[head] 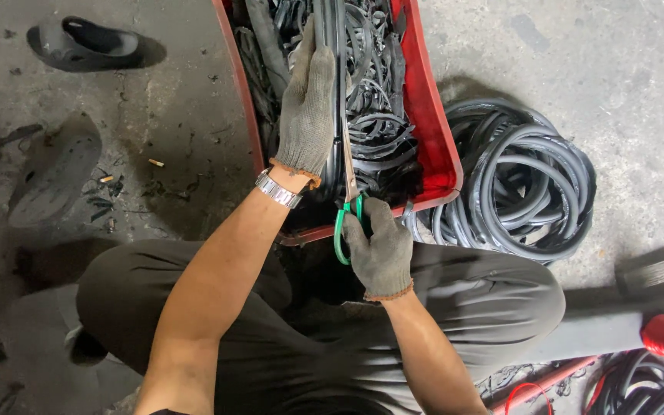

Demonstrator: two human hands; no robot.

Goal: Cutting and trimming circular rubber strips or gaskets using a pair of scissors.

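Concrete floor [178, 100], red bin [432, 115] of rubber strips [378, 100]

Knitted grey cloth gloves [307, 107], glossy green plastic scissor handles [341, 230], matt black rubber strips [378, 92].

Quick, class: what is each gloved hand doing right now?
Left hand: closed on a black rubber strip over the red crate.
Right hand: closed on the green-handled scissors.

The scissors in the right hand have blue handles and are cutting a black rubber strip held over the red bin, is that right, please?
Not quite: the head view shows the scissors have green handles, not blue. The right hand does work them on the black rubber strip, which the left hand holds over the red bin.
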